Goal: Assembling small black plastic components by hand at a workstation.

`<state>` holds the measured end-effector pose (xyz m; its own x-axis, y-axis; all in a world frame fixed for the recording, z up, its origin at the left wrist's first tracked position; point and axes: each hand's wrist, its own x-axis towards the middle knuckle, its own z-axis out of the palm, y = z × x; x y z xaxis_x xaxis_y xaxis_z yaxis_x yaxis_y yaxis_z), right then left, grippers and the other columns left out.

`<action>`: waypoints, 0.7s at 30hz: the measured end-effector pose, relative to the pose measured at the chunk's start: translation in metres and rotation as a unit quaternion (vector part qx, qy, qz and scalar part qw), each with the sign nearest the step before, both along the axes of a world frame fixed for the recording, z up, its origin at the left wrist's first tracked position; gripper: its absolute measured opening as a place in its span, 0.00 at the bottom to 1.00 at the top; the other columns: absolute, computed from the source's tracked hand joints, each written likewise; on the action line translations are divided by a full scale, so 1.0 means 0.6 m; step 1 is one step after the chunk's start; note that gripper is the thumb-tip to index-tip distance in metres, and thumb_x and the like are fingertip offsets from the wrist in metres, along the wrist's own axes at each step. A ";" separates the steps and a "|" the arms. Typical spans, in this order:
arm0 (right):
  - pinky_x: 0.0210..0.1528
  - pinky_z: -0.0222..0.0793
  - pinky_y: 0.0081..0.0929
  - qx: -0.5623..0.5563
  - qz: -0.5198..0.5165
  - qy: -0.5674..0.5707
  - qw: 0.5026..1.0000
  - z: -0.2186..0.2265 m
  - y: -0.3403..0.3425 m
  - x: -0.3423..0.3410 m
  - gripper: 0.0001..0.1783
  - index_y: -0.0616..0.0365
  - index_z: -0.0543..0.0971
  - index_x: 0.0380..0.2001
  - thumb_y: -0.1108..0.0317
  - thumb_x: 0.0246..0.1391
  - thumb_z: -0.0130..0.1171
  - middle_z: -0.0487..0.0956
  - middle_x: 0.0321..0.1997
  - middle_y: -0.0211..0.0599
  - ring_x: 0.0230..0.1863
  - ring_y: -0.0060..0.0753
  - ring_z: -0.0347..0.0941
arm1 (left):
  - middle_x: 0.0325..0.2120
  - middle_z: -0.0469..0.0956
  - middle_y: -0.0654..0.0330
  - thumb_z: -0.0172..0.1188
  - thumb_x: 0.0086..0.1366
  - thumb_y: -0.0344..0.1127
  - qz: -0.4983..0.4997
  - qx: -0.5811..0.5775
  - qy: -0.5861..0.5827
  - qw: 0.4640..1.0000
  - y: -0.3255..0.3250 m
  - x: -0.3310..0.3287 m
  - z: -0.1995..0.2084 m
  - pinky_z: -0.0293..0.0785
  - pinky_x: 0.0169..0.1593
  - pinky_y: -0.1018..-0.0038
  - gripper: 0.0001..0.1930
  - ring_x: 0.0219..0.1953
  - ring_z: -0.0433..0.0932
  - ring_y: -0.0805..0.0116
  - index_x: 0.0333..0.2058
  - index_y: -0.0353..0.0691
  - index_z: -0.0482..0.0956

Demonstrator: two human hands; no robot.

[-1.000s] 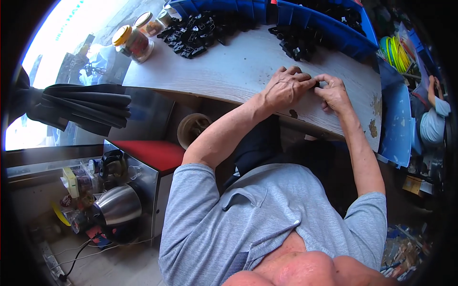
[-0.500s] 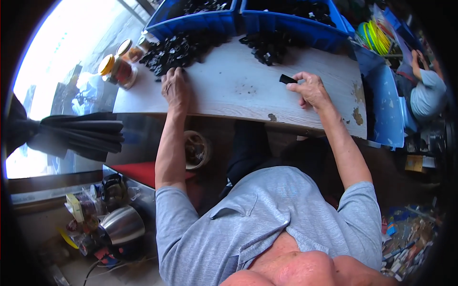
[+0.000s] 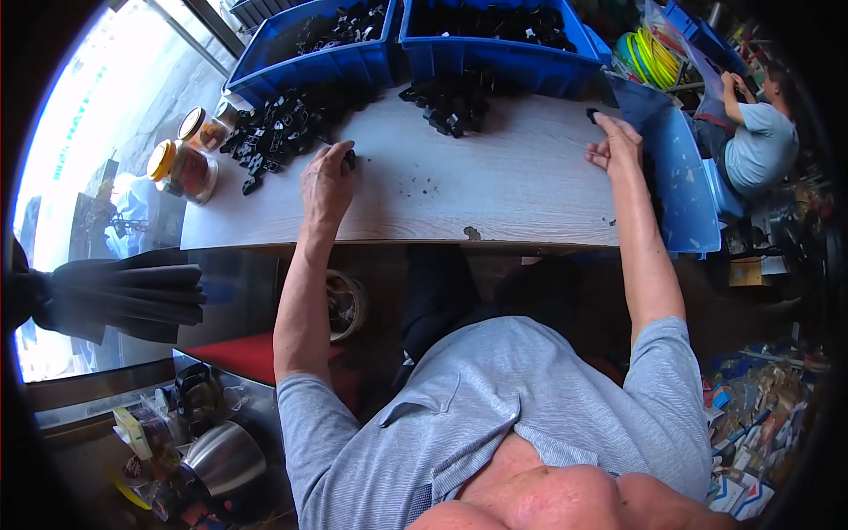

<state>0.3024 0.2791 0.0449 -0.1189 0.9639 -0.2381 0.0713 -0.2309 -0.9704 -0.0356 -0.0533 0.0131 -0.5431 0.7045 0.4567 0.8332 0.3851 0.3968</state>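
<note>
On the pale table (image 3: 521, 185), my left hand (image 3: 327, 184) is closed with fingers bent around a small black part (image 3: 351, 160), beside the right edge of a loose pile of black parts (image 3: 287, 128). My right hand (image 3: 622, 146) reaches over the table's right end, near the light blue bin (image 3: 689, 190). At its fingertips is another small black part (image 3: 593, 115), seemingly pinched there; the other fingers are loosely bent. A second, smaller pile of black parts (image 3: 455, 108) lies at the back middle of the table.
Two blue crates (image 3: 508, 60) of black parts stand behind the table. Lidded jars (image 3: 190, 172) sit at the left by the window. At right, another person (image 3: 760, 132) sits near yellow coiled tubing (image 3: 652, 60). A metal kettle (image 3: 225, 458) is low at left.
My right hand has moved right with its black part, from above the table to the bin side. My left hand has drawn a black part away from the pile. The view has shifted.
</note>
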 end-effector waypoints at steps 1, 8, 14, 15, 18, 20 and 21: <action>0.28 0.82 0.37 0.002 -0.023 -0.020 1.000 0.006 0.009 0.003 0.22 0.54 0.80 0.48 0.61 0.52 0.74 0.70 0.18 0.31 0.20 0.31 0.75 | 0.44 0.84 0.51 0.57 0.63 0.24 0.000 0.001 -0.001 1.000 -0.004 -0.001 0.000 0.79 0.49 0.60 0.16 0.44 0.83 0.47 0.48 0.42 0.84; 0.24 0.81 0.32 0.024 0.117 -0.079 0.990 0.004 -0.010 -0.072 0.26 0.50 0.78 0.56 0.62 0.54 0.71 0.70 0.18 0.30 0.18 0.27 0.73 | 0.52 0.80 0.50 0.55 0.60 0.18 -0.073 -0.048 0.005 0.996 -0.011 0.009 0.013 0.78 0.56 0.62 0.19 0.50 0.82 0.47 0.48 0.37 0.84; 0.18 0.76 0.26 0.089 0.180 -0.127 0.971 -0.005 -0.026 -0.161 0.30 0.50 0.76 0.61 0.62 0.55 0.69 0.71 0.19 0.32 0.15 0.25 0.71 | 0.54 0.79 0.50 0.59 0.57 0.19 -0.099 -0.083 0.013 0.991 -0.015 0.019 0.016 0.79 0.55 0.61 0.20 0.50 0.81 0.47 0.49 0.36 0.83; 0.17 0.75 0.26 0.105 0.191 -0.146 0.965 -0.005 -0.026 -0.175 0.30 0.50 0.76 0.61 0.61 0.55 0.69 0.72 0.19 0.33 0.15 0.25 0.71 | 0.53 0.79 0.50 0.59 0.58 0.20 -0.106 -0.084 0.004 0.991 -0.015 0.018 0.016 0.79 0.54 0.61 0.19 0.49 0.82 0.46 0.49 0.36 0.82; 0.15 0.72 0.26 0.134 0.194 -0.188 0.954 -0.007 -0.025 -0.202 0.29 0.49 0.77 0.61 0.60 0.56 0.68 0.76 0.22 0.37 0.15 0.25 0.72 | 0.51 0.80 0.51 0.60 0.60 0.22 -0.097 -0.098 -0.006 0.990 -0.014 0.023 0.019 0.80 0.52 0.61 0.16 0.48 0.82 0.47 0.48 0.36 0.83; 0.14 0.71 0.25 0.170 0.185 -0.262 0.932 -0.012 -0.019 -0.211 0.27 0.49 0.79 0.59 0.61 0.56 0.68 0.79 0.24 0.39 0.16 0.25 0.73 | 0.50 0.81 0.51 0.61 0.62 0.23 -0.086 -0.110 -0.007 0.990 -0.010 0.033 0.026 0.81 0.51 0.63 0.14 0.47 0.83 0.47 0.48 0.36 0.83; 0.14 0.70 0.25 0.167 0.184 -0.269 0.930 -0.012 -0.021 -0.214 0.24 0.50 0.80 0.57 0.61 0.56 0.67 0.81 0.26 0.39 0.16 0.26 0.73 | 0.50 0.81 0.51 0.62 0.63 0.25 -0.083 -0.120 -0.011 0.989 -0.012 0.038 0.028 0.80 0.51 0.62 0.14 0.47 0.83 0.48 0.48 0.36 0.83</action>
